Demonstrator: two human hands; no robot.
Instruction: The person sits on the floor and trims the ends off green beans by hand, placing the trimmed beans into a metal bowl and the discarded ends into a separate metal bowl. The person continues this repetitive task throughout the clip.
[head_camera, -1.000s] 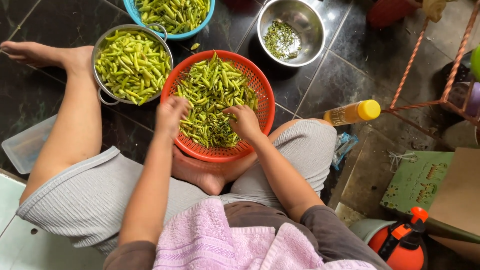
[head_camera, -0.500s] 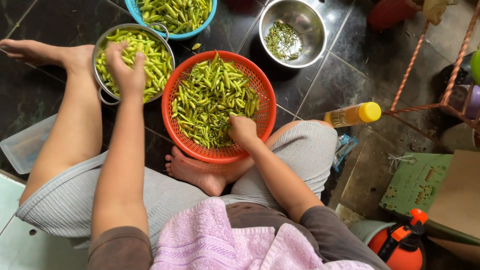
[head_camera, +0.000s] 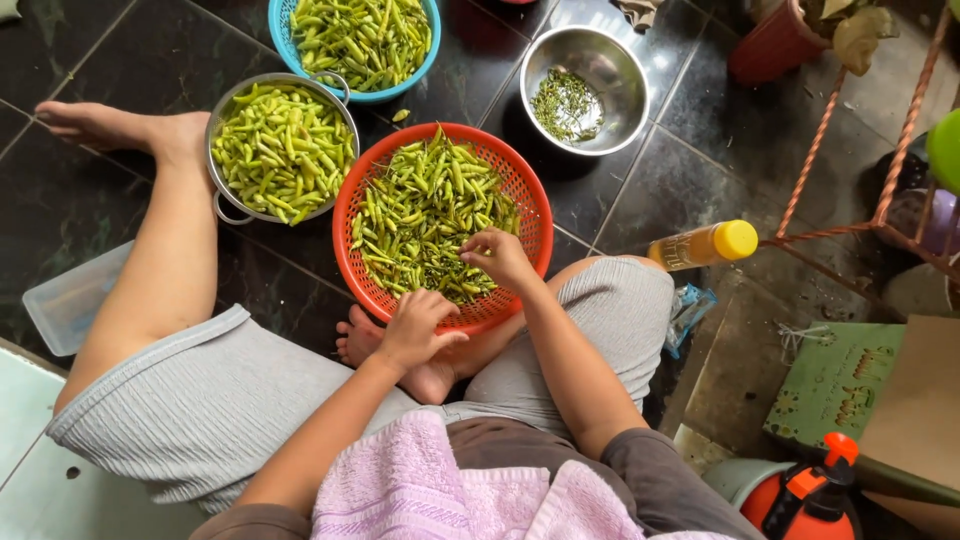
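Green chillies (head_camera: 430, 215) are heaped in an orange basket (head_camera: 535, 215) between the knees. The right hand (head_camera: 500, 258) is pinched on one chilli in the heap; the left hand (head_camera: 415, 325) is curled at the near rim, its grip hidden. A steel colander (head_camera: 225, 205) is filled with chillies, a steel bowl (head_camera: 610, 70) holds stems; much is judged unsorted. Dark floor tiles (head_camera: 690, 160); a yellow-capped bottle (head_camera: 705, 245) is nearby.
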